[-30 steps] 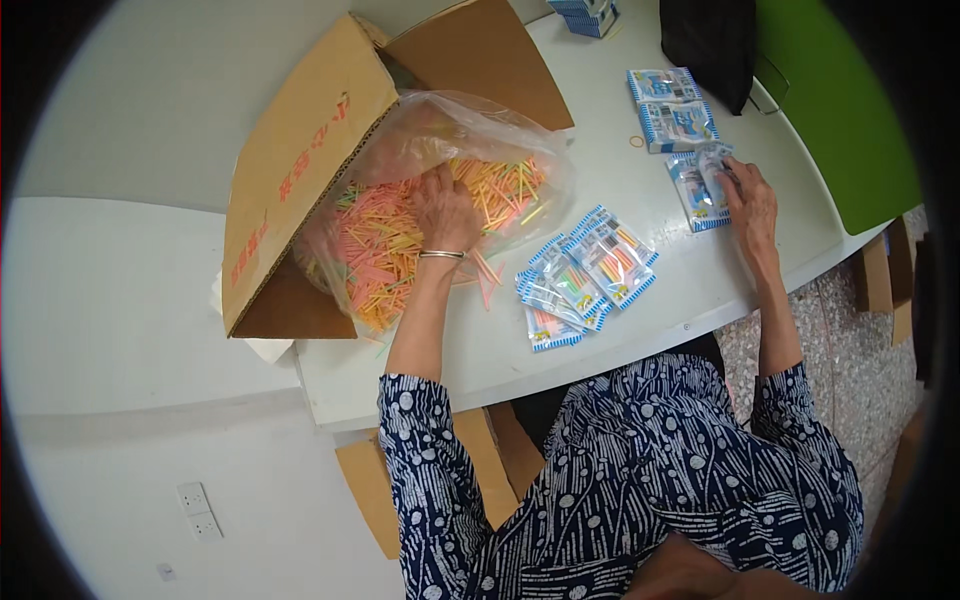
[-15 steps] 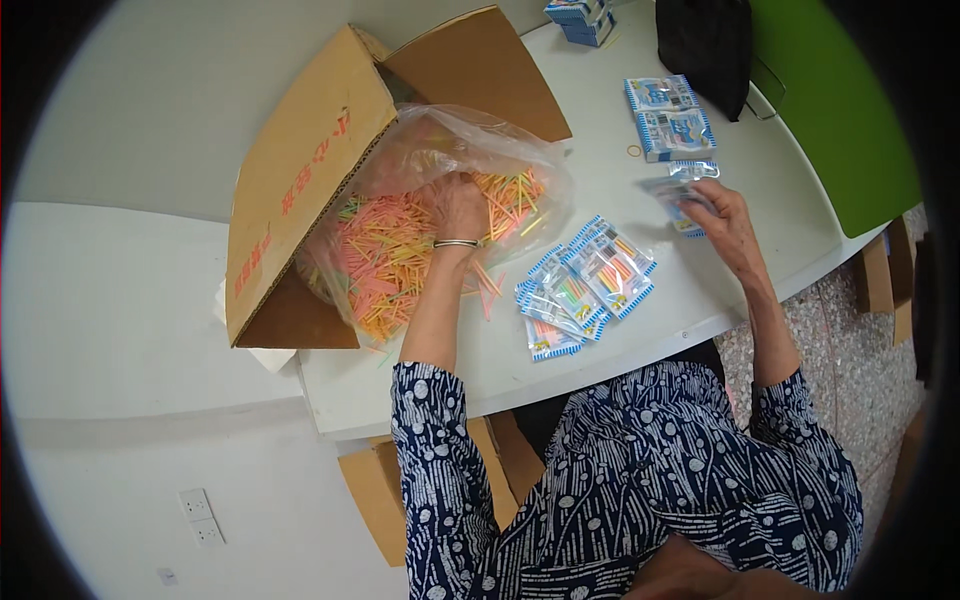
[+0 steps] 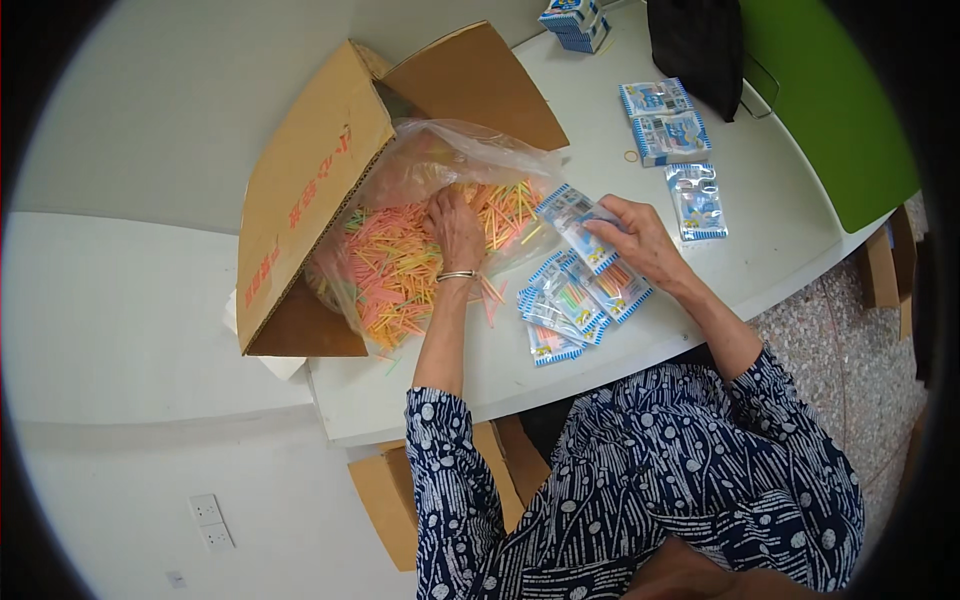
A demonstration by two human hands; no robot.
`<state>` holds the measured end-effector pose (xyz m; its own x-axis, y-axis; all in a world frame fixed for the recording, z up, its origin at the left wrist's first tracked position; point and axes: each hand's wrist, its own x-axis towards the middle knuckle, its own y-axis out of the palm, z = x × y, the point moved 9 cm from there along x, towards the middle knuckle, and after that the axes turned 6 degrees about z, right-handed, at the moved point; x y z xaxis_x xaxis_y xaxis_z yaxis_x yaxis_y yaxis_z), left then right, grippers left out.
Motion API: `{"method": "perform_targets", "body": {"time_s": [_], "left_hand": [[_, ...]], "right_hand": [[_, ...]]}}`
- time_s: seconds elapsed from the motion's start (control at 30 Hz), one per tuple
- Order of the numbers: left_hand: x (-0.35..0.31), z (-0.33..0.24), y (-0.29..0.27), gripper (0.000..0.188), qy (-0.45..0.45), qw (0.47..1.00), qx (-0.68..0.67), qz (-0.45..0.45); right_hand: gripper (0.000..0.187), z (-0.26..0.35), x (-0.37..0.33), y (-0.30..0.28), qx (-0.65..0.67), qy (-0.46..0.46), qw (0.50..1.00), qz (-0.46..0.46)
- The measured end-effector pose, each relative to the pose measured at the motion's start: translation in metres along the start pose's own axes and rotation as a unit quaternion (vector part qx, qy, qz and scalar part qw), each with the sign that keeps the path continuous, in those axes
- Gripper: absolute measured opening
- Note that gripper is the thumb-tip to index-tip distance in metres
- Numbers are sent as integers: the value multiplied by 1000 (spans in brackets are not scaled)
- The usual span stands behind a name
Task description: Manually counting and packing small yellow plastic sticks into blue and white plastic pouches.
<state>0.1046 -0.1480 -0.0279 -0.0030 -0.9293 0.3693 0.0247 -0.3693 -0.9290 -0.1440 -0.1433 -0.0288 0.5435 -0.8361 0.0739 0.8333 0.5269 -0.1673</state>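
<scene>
1. Left hand (image 3: pixel 458 235): fingers curled and dipped into a mass of thin pastel sticks (image 3: pixel 395 265). Fingertips partly buried; cannot tell how far apart they stand or whether any sticks are gripped.
2. Sticks lie around the left fingers, mainly pink, orange and yellow, in a clear plastic bag (image 3: pixel 505 147). The bag spills from the mouth of a tipped cardboard box (image 3: pixel 315 200), left of and beyond these fingers.
3. Right hand (image 3: pixel 640 243): thumb and fingers pinched together on the right edge of a blue-and-clear packet (image 3: pixel 572 222). The packet extends leftward from the fingertips, tilted, toward the bag.
4. Below the right fingers: an overlapping pile of stick-filled packets (image 3: pixel 565 305) on the white table (image 3: pixel 755 215). Held packet overlaps the pile in view; contact cannot be told.
5. Right of the right fingers: a flat packet (image 3: pixel 697 202). Farther beyond them: stacked packets (image 3: pixel 672 137), with a rubber band (image 3: pixel 630 156) just beside.
</scene>
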Motion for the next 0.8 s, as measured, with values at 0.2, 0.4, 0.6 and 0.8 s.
{"method": "perform_targets", "body": {"time_s": [0.2, 0.4, 0.6, 0.8], "left_hand": [[-2, 1, -13, 30, -58, 995, -81, 22], [-11, 6, -15, 23, -86, 987, -125, 46], [-26, -3, -15, 23, -166, 846, -502, 75], [-21, -59, -54, 23, -158, 658, -735, 38]], "right_hand": [[24, 0, 10, 12, 56, -9, 998, 26], [22, -2, 22, 19, -41, -46, 997, 38], [17, -11, 27, 27, 84, -28, 994, 64], [26, -24, 24, 43, 186, 42, 968, 166]]}}
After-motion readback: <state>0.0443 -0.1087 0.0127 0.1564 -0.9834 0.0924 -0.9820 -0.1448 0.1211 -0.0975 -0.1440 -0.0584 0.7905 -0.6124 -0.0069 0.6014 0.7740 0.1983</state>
